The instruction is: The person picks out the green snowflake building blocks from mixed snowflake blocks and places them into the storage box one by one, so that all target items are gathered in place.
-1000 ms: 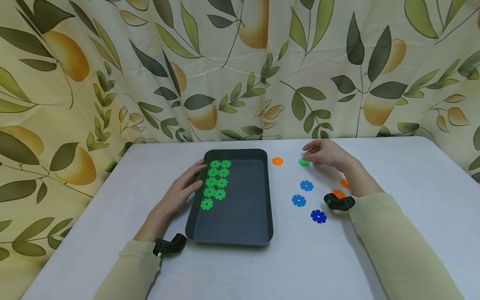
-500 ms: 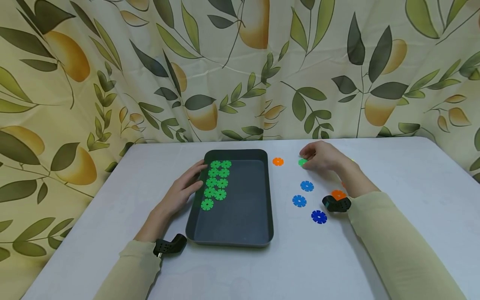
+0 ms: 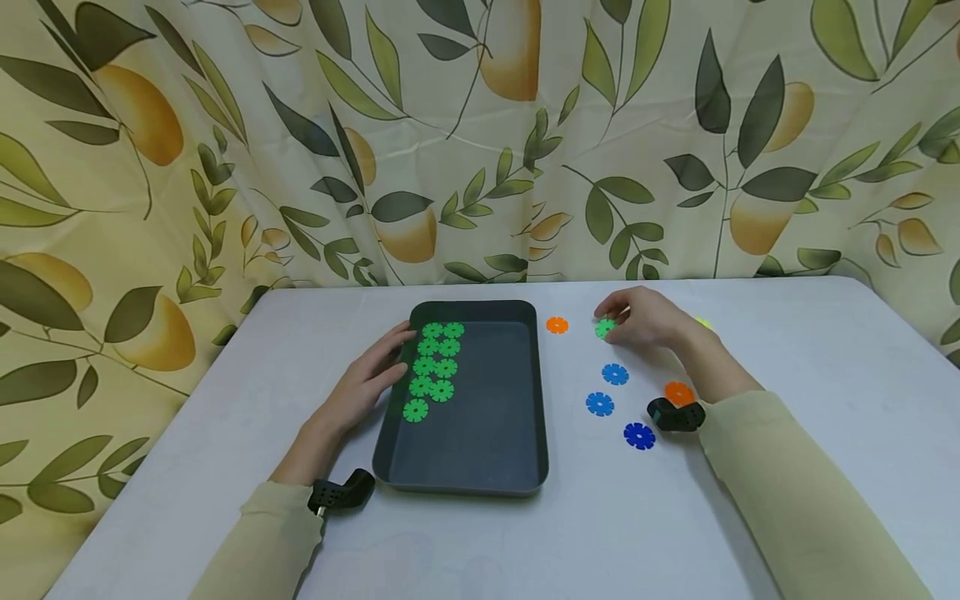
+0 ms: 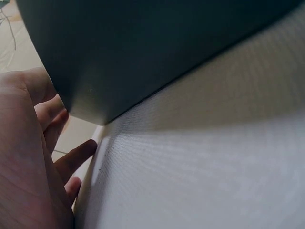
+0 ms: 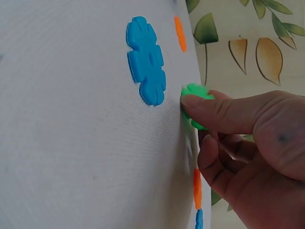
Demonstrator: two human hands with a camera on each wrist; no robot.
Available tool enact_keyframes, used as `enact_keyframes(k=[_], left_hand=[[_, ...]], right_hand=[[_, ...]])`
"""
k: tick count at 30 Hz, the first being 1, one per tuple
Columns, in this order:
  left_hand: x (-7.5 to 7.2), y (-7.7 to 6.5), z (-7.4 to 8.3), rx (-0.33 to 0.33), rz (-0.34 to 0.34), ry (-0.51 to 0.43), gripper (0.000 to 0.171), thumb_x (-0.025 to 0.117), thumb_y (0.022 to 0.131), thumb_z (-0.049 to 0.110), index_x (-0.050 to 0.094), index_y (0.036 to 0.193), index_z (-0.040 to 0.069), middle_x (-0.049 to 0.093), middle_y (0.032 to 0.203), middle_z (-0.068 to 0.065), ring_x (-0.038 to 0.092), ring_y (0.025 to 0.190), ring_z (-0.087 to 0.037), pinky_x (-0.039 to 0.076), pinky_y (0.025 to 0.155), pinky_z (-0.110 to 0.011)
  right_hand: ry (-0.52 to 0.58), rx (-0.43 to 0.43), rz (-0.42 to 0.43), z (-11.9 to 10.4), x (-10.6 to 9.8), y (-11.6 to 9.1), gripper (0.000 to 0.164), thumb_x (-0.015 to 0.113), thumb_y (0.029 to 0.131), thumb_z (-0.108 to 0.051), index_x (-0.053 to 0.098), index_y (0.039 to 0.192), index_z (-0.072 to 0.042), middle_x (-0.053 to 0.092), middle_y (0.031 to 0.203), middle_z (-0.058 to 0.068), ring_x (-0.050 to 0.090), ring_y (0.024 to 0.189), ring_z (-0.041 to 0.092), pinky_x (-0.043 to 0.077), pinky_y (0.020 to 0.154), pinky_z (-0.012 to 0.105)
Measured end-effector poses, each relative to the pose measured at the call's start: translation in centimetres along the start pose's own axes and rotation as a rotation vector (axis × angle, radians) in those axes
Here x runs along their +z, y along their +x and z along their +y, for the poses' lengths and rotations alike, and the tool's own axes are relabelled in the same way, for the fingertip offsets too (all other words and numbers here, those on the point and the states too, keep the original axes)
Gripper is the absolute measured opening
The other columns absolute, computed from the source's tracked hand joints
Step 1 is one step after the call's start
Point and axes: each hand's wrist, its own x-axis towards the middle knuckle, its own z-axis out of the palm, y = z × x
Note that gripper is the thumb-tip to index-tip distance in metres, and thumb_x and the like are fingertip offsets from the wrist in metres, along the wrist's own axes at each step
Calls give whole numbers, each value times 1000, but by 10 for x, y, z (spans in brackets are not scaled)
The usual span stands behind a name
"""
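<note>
My right hand (image 3: 645, 318) pinches a green snowflake disc (image 3: 604, 328) between thumb and fingers, near the table's back edge. In the right wrist view the thumb lies across the same green disc (image 5: 196, 90), tilted up close to the white cloth. At the left, my left hand (image 3: 367, 379) rests with fairly straight fingers against the left rim of a dark grey baking tray (image 3: 487, 450). The left wrist view shows those fingers (image 4: 76, 160) at the tray's outer wall (image 4: 143, 52). Inside the tray, green snowflake discs (image 3: 423, 367) lie in two columns along the left side.
Right of the tray lie an orange disc (image 3: 557, 325), two light blue discs (image 3: 615, 374), and a dark blue disc (image 3: 640, 436). Another orange disc (image 3: 679, 393) sits by the right wrist camera. A yellow disc (image 3: 702, 322) peeks out behind the right wrist. A patterned curtain (image 3: 480, 167) hangs behind the table.
My right hand has moved slightly left and closed its thumb and fingers on the green disc, which has tipped up. The left hand and tray stay in place.
</note>
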Motion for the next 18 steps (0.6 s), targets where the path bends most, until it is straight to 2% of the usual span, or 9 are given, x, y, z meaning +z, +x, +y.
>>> enact_keyframes(k=[12,15,18], left_hand=[[0,0,0,2,-2,2,49,51,104,12,44,152,5,25,165,-4,24,150,-26,16,120,-53],[0,0,0,4,-1,4,49,51,104,12,44,152,5,25,165,-5,24,150,-27,15,120,-53],[0,0,0,4,0,6,49,51,104,12,44,152,5,25,165,-5,24,150,-27,15,120,-53]], right_hand=[[-10,-45,-8,3,0,-7,25,71,91,-3,72,115,-2,65,113,17,53,105,36,46,97,53],[11,-46,-12,3,-1,-9,25,70,92,-4,72,116,-1,65,114,17,53,106,36,46,98,53],[45,-42,-17,4,-2,-10,26,70,93,-5,71,118,0,65,114,17,54,104,34,49,94,47]])
